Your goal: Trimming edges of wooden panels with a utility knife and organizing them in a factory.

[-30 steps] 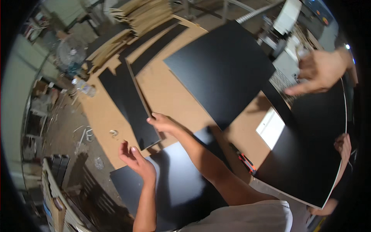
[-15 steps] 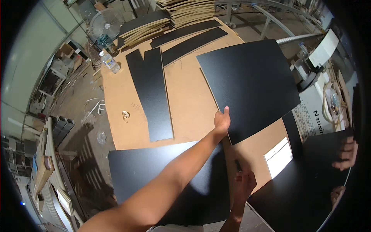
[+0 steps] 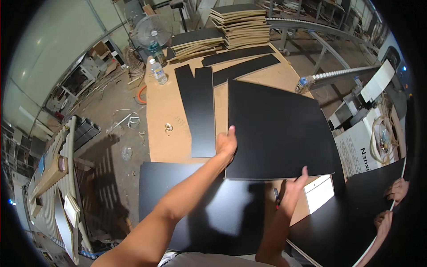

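A large black panel (image 3: 278, 131) is held between my two hands above the wooden work table. My left hand (image 3: 227, 142) grips its left edge, thumb on top and fingers underneath. On its near edge is my right hand (image 3: 295, 183), thumb over the top face; its fingers are partly hidden by the panel. Another black panel (image 3: 164, 213) lies flat in front of me, under my left forearm. Beside my right wrist rests a small dark tool with a red end (image 3: 276, 198), too small to name.
Narrow black boards (image 3: 200, 111), a clear bottle (image 3: 158, 71) and stacked panels (image 3: 243, 26) occupy the table (image 3: 169, 144). At the right, another person's hands (image 3: 397, 190) hold a black panel (image 3: 351, 211). A white rectangular piece (image 3: 320, 196) lies near my right hand. A fan (image 3: 153, 33) stands behind.
The held panel has turned, its near edge now facing me squarely. My right hand has risen from the table to grip that edge. The whole view has also shifted.
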The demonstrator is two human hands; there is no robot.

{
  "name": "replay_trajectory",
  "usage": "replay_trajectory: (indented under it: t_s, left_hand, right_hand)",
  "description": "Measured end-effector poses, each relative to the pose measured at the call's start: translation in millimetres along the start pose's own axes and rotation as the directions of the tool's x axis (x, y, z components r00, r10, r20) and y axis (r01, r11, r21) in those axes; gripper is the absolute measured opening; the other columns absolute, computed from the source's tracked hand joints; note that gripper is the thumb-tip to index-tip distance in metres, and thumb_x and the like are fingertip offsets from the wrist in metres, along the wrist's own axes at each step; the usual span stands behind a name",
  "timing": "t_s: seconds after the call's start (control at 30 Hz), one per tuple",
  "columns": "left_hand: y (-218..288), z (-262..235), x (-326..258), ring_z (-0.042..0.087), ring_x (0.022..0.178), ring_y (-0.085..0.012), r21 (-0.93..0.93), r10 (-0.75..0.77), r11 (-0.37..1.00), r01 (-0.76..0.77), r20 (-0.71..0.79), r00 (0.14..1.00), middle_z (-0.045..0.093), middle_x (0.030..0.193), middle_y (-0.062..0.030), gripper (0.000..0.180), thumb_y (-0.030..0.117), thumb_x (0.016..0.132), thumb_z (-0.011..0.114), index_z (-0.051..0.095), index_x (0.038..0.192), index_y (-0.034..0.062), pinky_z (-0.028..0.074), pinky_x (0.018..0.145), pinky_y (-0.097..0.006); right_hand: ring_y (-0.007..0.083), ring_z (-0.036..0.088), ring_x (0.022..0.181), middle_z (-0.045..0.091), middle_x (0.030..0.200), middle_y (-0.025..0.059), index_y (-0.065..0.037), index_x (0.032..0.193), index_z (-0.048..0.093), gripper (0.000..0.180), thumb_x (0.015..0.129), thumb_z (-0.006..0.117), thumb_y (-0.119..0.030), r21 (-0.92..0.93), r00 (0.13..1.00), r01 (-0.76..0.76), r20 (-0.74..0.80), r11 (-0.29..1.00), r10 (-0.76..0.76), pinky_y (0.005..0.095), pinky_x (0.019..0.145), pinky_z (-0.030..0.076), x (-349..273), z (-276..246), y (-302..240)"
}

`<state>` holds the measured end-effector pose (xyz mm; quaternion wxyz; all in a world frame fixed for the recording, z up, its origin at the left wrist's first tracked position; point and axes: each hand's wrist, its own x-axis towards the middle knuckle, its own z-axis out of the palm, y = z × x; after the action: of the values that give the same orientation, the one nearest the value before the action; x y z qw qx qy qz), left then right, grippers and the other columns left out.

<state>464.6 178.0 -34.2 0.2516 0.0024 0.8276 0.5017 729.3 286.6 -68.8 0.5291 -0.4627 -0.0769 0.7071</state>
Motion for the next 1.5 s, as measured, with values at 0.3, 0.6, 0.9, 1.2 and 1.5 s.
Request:
replay_trajectory:
  t_s: [0.3, 0.6, 0.9, 1.2, 1.5]
  left_hand:
    - [-184.4, -245.7, -98.5, 0.045, 0.062, -0.0164, -0.091, -0.114, 0.991, 0.101, -0.154, 0.982, 0.054, 0.065, -0.0048, 0.050, 0.038, 0.097, 0.054, 0.061, 0.073, -0.0048, 0.040, 0.059, -0.036]
    - [-322.2, -440.9, -150.5, 0.035, 0.065, -0.0098, 0.057, -0.082, 0.993, 0.099, -0.248, 0.965, 0.041, 0.067, 0.0030, 0.049, 0.040, 0.099, 0.052, 0.052, 0.071, -0.0003, 0.033, 0.056, -0.032]
    - [-340.1, -494.8, -118.7, 0.059, 0.107, -0.0300, 0.550, 0.156, 0.808, -0.212, 0.148, 0.977, 0.059, 0.120, -0.0207, 0.067, 0.040, 0.092, 0.061, 0.045, 0.140, -0.0034, 0.044, 0.096, -0.039]
    - [-328.8, -437.0, -88.5, 0.047, 0.125, -0.0295, 0.129, 0.087, 0.984, -0.125, 0.267, 0.960, 0.048, 0.139, -0.0193, 0.072, 0.014, 0.083, 0.073, 0.035, 0.141, -0.0034, 0.033, 0.108, -0.037]
    - [-344.5, -426.9, -85.8, 0.049, 0.124, -0.0299, -0.049, 0.095, 0.995, -0.084, 0.312, 0.945, 0.050, 0.136, -0.0194, 0.071, 0.009, 0.085, 0.071, 0.032, 0.142, -0.0031, 0.033, 0.109, -0.038]
  right_hand:
    - [0.0274, 0.068, 0.070, 0.062, 0.075, 0.0090, -0.005, 0.096, 0.057, 0.018, 0.094, 0.058, -0.023, -0.442, 0.929, -0.232, 0.165, 0.867, 0.332, 0.0397, 0.067, 0.057, -196.8, -154.0, 64.2]
    - [0.0257, 0.069, 0.088, 0.070, 0.103, 0.0203, 0.007, 0.103, 0.064, 0.034, 0.092, 0.055, -0.024, -0.911, 0.522, -0.236, 0.174, 0.337, 0.835, 0.0312, 0.080, 0.054, -338.6, -216.5, 102.9]
    - [0.0333, 0.060, 0.071, 0.061, 0.075, 0.0121, -0.004, 0.078, 0.062, 0.017, 0.088, 0.060, -0.018, -0.526, 0.550, 0.806, 0.835, -0.272, 0.012, 0.0418, 0.064, 0.048, -299.8, -250.8, 88.3]
    - [0.0423, 0.058, 0.106, 0.060, 0.113, 0.0275, 0.004, 0.122, 0.051, 0.061, 0.086, 0.065, -0.043, -0.797, 0.853, 0.359, 0.492, -0.486, -0.177, 0.0467, 0.093, 0.047, -174.8, -207.3, 59.8]
    - [0.0395, 0.053, 0.118, 0.056, 0.125, 0.0248, 0.001, 0.131, 0.049, 0.062, 0.085, 0.069, -0.034, -0.860, 0.918, 0.315, 0.383, -0.402, -0.101, 0.0470, 0.099, 0.044, -220.8, -215.3, 70.7]
